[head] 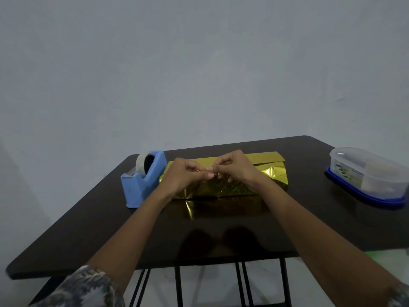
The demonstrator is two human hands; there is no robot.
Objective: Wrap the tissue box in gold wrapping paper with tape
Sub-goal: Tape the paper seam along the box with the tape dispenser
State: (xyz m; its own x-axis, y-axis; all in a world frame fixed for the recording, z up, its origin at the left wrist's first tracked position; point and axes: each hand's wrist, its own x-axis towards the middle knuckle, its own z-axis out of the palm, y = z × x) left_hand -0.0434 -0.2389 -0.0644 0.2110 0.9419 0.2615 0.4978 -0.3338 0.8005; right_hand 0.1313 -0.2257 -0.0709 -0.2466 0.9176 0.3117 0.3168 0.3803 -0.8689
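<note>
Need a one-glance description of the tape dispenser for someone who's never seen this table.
Start at the dark table, with gold paper across its middle. Just left of the paper, beside the left hand, stands the tape dispenser. It is the only light-blue block, with a whitish tape roll on top, unlike the clear tub at the far right.

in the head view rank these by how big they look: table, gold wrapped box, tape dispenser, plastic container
1. table
2. gold wrapped box
3. plastic container, cut off by the frame edge
4. tape dispenser
</note>
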